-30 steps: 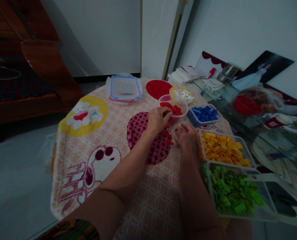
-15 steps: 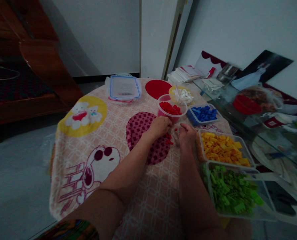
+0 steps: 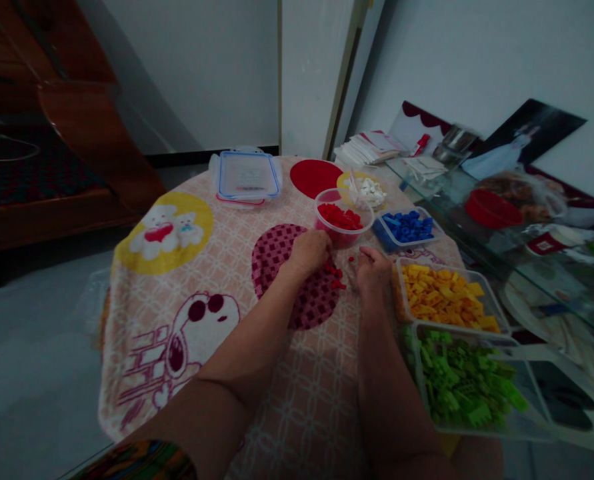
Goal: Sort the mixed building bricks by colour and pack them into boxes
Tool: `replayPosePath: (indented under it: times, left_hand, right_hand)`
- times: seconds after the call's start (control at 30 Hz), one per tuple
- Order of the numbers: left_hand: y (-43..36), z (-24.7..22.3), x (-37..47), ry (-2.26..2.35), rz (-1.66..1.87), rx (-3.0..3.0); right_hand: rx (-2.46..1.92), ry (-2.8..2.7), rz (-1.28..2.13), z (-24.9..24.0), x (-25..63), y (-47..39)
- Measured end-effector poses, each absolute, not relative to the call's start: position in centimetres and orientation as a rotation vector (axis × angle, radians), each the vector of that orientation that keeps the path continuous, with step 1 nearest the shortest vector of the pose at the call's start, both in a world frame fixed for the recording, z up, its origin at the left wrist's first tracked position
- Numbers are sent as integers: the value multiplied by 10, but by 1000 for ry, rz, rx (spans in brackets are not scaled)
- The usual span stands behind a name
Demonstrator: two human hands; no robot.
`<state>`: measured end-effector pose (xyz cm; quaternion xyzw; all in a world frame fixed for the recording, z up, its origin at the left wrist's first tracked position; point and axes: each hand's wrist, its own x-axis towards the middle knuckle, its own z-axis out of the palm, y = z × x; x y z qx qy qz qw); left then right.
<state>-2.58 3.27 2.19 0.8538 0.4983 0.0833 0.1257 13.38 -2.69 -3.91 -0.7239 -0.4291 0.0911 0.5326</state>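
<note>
Left hand (image 3: 311, 252) sat at 10 o'clock of the loose red bits (image 3: 337, 285) on the counter (image 3: 321, 373); red tub (image 3: 344, 237) at their 12 — close, probably for short reach. Right hand (image 3: 374, 268) lay at 3. Either grip, pinched or spread — couldn't tell, fingertips too obscured.

On the glass-topped surface (image 3: 451, 198) at right sit 1 red bowl (image 3: 493, 209) and 1 paper cup (image 3: 551, 243); wooden furniture (image 3: 84, 127) stands far left.
</note>
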Motion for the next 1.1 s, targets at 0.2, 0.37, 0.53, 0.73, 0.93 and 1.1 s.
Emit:
replayPosePath:
  times: [0.2,0.37,0.53,0.73,0.93,1.1]
  left_hand:
    - [39,11,-27,1326,395,2483]
    - [40,15,-27,1069,542,2274]
    - [35,28,-27,715,594,1953]
    - [32,36,-24,584,792,1668]
    - [37,35,-19,733,1127,1447]
    - [40,30,-17,832,1227,1310]
  right_hand:
    - [-1740,-1058,200,-39,134,-27]
    - [-1739,-1068,201,-37,133,-28]
    - [-1742,-1087,212,-35,133,-29]
    - [-1743,-1080,214,-35,133,-28]
    - [-1757,-1069,228,-38,134,-27]
    - [-1746,-1048,218,-36,132,-28]
